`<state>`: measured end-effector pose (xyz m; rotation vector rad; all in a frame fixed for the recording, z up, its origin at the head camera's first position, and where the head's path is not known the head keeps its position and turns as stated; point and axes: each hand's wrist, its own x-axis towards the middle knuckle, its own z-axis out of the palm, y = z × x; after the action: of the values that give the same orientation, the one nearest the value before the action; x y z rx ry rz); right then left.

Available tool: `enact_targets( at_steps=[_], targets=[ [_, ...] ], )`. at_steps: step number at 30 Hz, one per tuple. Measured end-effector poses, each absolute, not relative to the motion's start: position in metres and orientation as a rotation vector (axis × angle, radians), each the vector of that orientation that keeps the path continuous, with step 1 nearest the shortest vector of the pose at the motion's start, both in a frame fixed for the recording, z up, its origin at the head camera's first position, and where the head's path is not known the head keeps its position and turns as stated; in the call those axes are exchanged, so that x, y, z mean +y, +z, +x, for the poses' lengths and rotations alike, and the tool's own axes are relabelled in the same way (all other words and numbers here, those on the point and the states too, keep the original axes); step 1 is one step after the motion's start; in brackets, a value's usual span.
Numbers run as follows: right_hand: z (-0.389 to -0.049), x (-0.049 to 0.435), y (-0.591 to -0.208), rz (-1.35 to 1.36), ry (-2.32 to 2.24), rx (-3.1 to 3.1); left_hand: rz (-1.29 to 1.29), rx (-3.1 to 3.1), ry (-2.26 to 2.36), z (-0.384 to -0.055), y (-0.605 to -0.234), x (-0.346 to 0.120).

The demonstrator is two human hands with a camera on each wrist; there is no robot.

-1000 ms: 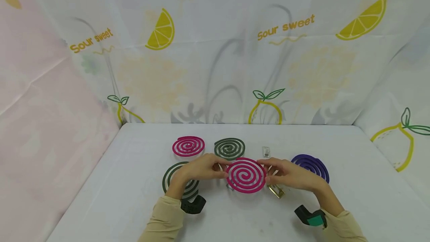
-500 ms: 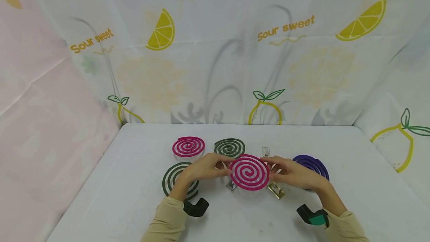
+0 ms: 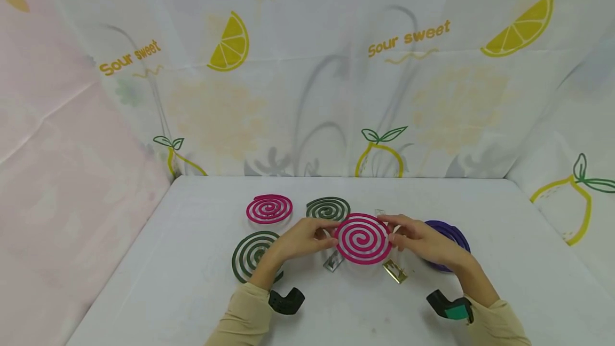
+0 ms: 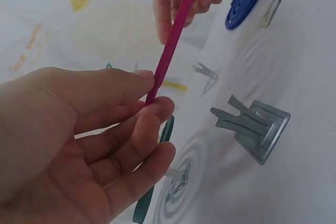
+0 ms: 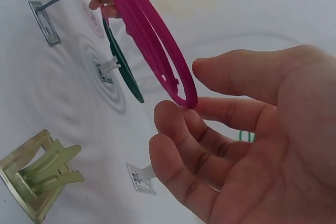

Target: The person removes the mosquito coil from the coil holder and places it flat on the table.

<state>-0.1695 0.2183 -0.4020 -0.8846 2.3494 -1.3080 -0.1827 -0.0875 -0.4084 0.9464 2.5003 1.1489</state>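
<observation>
The pink mosquito coil [image 4: 171, 43] is in the lower centre of the head frame, raised above the white worktop [image 3: 149, 298] and tilted toward my camera. My left hand [image 3: 304, 239] pinches one rim between thumb and fingers. My right hand [image 3: 424, 239] pinches the opposite rim, and this grip looks the lighter one.

Just below the coil in the frame lie a silver stand [image 3: 333, 261], to its left, and a gold-coloured stand [image 3: 395, 270], to its right, prongs raised; I see nothing mounted on them. A third stand [image 3: 379, 212] is mostly hidden behind my right hand.

Farther out, I see a rear green coil [image 3: 322, 206] and, at upper left of this group, a second pink coil [image 3: 269, 209]. A front green coil [image 3: 238, 255] is partly behind my left wrist, and a purple coil [image 3: 454, 232] partly behind my right hand.

I judge the coil to be brittle: pulling the two rims unequally could crack it. The light right pinch could let it slip onto the prongs, and a careless wrist could knock the neighbouring coils.
</observation>
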Motion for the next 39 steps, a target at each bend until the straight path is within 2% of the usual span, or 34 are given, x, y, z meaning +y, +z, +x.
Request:
enact_targets(
  at_steps=[17, 39],
  targets=[
    [-0.172, 0.222, -0.401, -0.696, -1.226, 2.494, 0.937, 2.524, 1.256, -0.177, -0.41, -0.069],
    [-0.176, 0.236, -0.4, -0.67, -1.292, 2.485, 0.784, 2.614, 1.311, -0.172, -0.416, -0.043]
  ],
)
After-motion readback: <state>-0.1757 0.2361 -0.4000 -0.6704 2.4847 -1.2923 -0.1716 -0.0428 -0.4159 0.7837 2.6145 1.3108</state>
